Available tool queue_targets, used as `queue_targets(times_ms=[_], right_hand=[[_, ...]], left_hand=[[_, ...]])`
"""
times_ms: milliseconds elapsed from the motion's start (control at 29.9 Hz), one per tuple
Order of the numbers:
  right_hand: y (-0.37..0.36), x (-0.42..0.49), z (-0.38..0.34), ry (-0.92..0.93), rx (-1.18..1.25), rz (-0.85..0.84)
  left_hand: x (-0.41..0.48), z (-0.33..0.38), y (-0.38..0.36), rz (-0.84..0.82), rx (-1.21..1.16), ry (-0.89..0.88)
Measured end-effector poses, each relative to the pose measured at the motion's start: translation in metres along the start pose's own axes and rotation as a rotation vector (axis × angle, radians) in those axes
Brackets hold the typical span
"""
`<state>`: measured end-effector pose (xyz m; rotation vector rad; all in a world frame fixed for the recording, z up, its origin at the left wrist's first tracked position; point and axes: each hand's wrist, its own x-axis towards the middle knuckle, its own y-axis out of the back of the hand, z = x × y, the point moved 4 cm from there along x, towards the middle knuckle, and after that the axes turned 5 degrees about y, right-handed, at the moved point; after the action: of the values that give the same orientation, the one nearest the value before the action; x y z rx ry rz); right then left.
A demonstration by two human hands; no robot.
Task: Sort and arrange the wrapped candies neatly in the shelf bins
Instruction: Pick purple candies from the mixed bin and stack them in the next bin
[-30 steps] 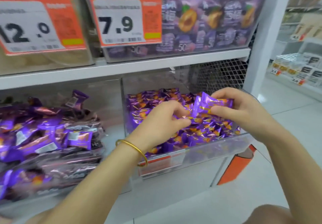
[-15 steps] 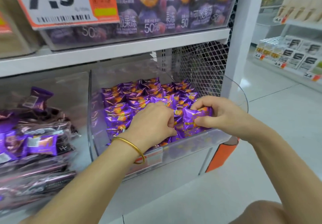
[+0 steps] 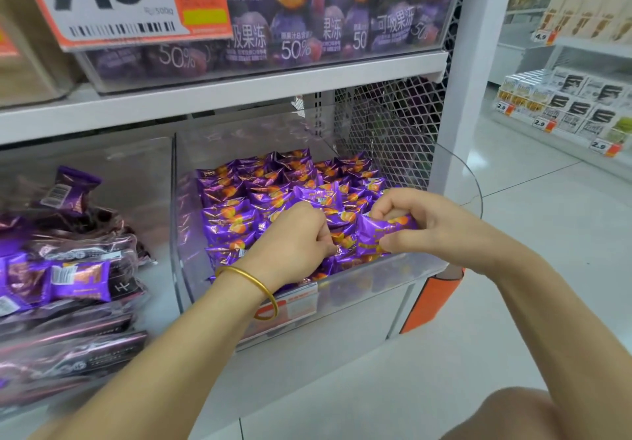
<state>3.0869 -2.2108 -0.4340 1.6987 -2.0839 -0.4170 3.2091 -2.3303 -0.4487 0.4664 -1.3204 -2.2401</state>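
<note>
Both hands were down in the clear bin [image 3: 393, 279]: right hand [image 3: 441, 227] pinching a purple candy [image 3: 379, 234] at the front, left hand [image 3: 294, 238] curled, fingertips gripping wrappers in the candies [image 3: 260, 193].

Foil is flashing everywhere: the wrapped candies [image 3: 239, 220] are gleaming in glossy, crinkled purple-and-orange film, and the single candy [image 3: 379, 234] pinched in the right hand [image 3: 444, 231] is wrinkling just as shiny. The bin [image 3: 410, 265] around them is showing as clear, smooth plastic, throwing soft reflections. Behind it, the metal mesh [image 3: 386, 132] is looking matt, like the smooth white-painted shelf [image 3: 239, 94]. A polished gold-coloured metal bangle [image 3: 260, 285] is glinting, and the floor tiles [image 3: 513, 268] are shining glossy.
</note>
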Motion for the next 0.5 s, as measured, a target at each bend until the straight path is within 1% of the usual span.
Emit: queue_targets(times_ms=[100, 134, 201, 301, 401, 501], right_hand=[[0.002, -0.003, -0.008, 0.044, 0.088, 0.068], [0.001, -0.004, -0.011, 0.056, 0.126, 0.060], [-0.004, -0.007, -0.015, 0.059, 0.168, -0.018], [-0.013, -0.007, -0.011, 0.024, 0.108, -0.107], [-0.015, -0.004, -0.010, -0.012, 0.031, -0.107], [-0.014, -0.002, -0.008, -0.061, 0.016, -0.094]], left_hand=[[-0.002, 0.001, 0.001, 0.000, -0.046, 0.011], [-0.003, 0.001, 0.002, 0.004, -0.065, 0.016], [-0.004, 0.002, 0.002, 0.025, -0.089, 0.017], [-0.007, 0.003, 0.003, 0.059, -0.087, 0.007], [-0.009, 0.004, 0.004, 0.064, -0.083, -0.003], [-0.010, 0.005, 0.004, 0.074, -0.091, -0.006]])
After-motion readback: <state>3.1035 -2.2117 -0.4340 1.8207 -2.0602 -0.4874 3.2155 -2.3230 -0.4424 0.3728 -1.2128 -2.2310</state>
